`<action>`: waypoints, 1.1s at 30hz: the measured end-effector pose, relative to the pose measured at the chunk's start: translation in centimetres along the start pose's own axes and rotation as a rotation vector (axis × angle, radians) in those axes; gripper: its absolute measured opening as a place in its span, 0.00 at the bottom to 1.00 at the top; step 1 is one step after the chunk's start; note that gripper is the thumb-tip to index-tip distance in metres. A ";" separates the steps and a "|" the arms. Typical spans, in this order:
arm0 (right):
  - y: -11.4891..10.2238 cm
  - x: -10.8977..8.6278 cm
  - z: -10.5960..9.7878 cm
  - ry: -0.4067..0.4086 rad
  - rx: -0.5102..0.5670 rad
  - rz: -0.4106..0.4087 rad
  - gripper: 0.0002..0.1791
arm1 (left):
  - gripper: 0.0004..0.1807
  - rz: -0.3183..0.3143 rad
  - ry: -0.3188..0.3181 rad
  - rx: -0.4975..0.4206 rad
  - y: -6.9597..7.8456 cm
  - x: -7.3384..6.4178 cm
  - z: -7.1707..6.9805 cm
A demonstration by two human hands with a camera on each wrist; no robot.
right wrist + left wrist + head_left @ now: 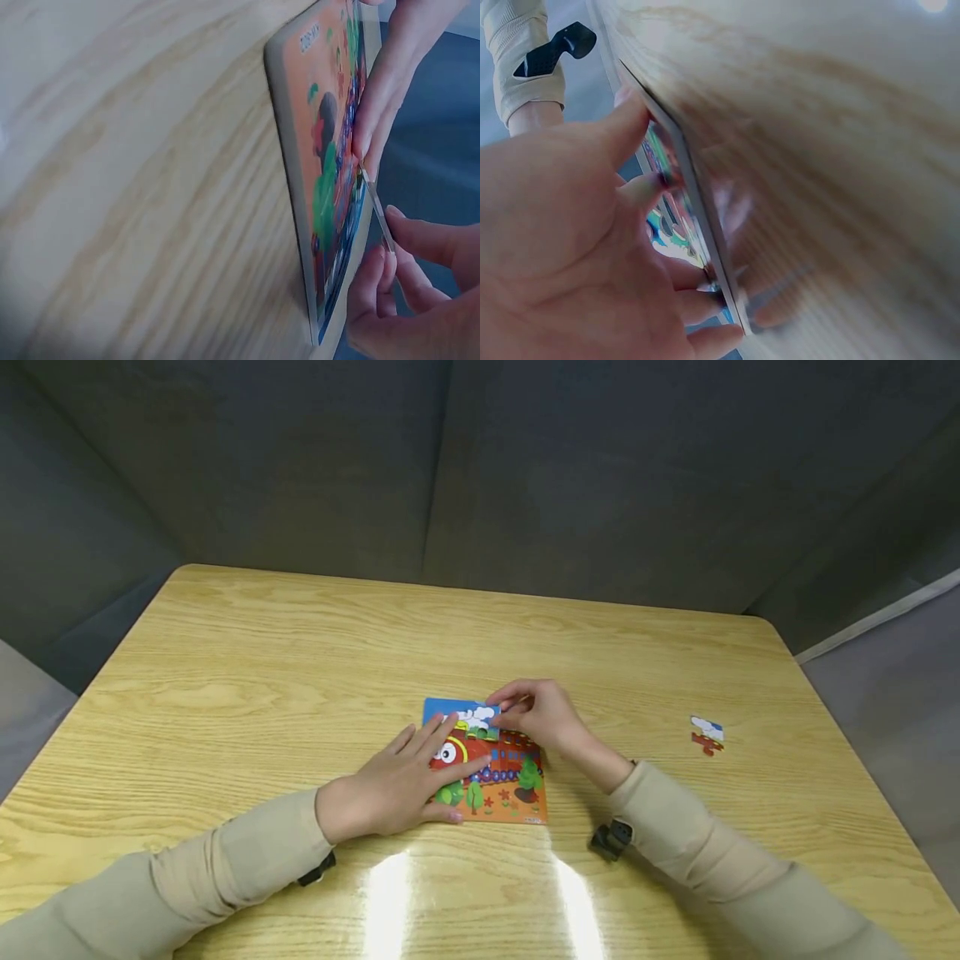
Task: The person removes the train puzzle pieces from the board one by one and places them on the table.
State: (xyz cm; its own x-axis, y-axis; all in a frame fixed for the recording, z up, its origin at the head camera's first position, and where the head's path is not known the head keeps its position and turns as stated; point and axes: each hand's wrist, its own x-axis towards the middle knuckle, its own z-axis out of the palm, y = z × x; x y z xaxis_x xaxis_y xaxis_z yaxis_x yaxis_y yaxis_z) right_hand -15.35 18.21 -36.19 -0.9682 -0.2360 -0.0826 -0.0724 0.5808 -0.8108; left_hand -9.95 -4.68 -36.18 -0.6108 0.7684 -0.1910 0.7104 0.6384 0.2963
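A jigsaw puzzle board [513, 806] with a red train, trees and an orange ground lies at the middle of the table. Spread over its left side, my left hand [401, 781] has straight fingers across the picture, and its thumb lies at the board's lower edge. My right hand [543, 718] pinches a puzzle piece [483, 717] with white clouds and green on it between thumb and fingers. In the right wrist view that puzzle piece [379, 214] is tilted up from the board, its lower edge close to a left fingertip.
Two loose puzzle pieces, one blue and white [707, 727] and one red [707, 744], lie together on the wooden table [300, 652] at the right. Dark curtains [585, 485] hang behind the table. Each sleeve carries a black wrist device [611, 839].
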 end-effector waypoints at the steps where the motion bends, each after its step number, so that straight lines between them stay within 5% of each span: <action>1: -0.1 0.0 0.1 -0.002 0.000 0.004 0.11 | 0.37 0.001 0.001 0.000 0.0 0.0 0.0; 7: -0.2 -0.2 -0.6 -0.036 0.044 0.066 0.11 | 0.37 -0.005 -0.001 0.000 0.0 -0.1 -0.1; 13: 1.4 -0.9 -4.9 -0.010 0.097 0.076 0.12 | 0.37 -0.002 -0.001 0.005 0.1 -0.1 -0.1; 24: 8.5 -3.9 -14.4 0.076 -0.112 0.260 0.20 | 0.38 -0.002 0.003 0.017 0.1 0.0 0.0; 28: 10.1 -4.7 -16.0 0.068 -0.132 0.336 0.20 | 0.39 -0.012 -0.003 0.023 0.1 0.0 0.0; 33: 11.0 -5.1 -16.4 0.076 -0.187 0.310 0.16 | 0.39 -0.008 -0.003 0.030 0.1 0.0 0.0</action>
State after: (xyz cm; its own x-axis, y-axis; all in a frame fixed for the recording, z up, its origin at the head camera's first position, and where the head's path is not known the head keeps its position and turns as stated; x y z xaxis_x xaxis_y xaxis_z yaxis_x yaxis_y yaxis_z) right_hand -15.14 38.63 -35.21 -0.9654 0.0282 -0.2591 0.1919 0.7498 -0.6332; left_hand -9.91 -4.64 -36.14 -0.6155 0.7633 -0.1965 0.7157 0.6457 0.2662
